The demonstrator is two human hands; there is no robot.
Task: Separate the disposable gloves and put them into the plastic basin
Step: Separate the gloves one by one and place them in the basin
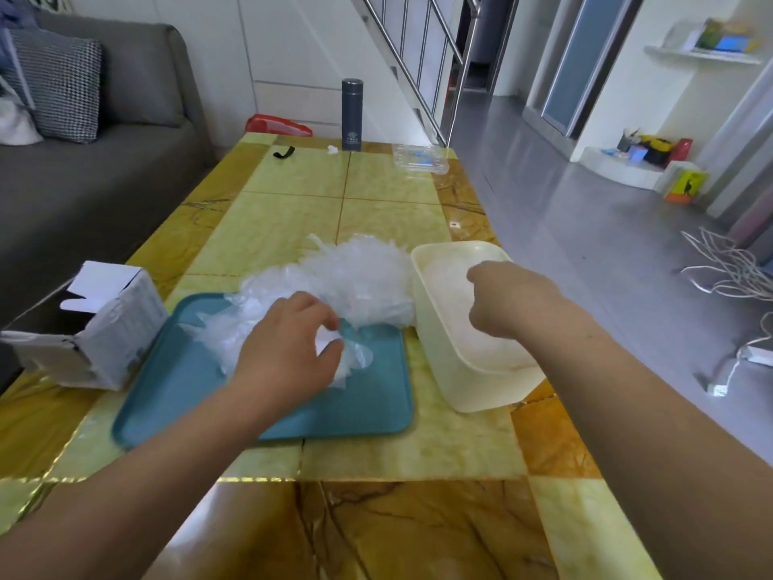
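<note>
A heap of clear disposable gloves [355,278] lies across the far edge of a teal tray [368,408] and the table behind it. My left hand [288,349] is over the tray and pinches a clear glove [351,357] between thumb and fingers. The cream plastic basin [485,387] stands right of the tray with clear gloves inside. My right hand [510,299] hangs over the basin's inside with its fingers curled downward; what its fingertips hold is hidden.
An open white cardboard box [104,328] lies left of the tray. At the table's far end stand a dark flask [351,115], a clear plastic pack [420,159] and a black strap [284,152]. A grey sofa [104,161] runs along the left. White cables [728,270] lie on the floor at right.
</note>
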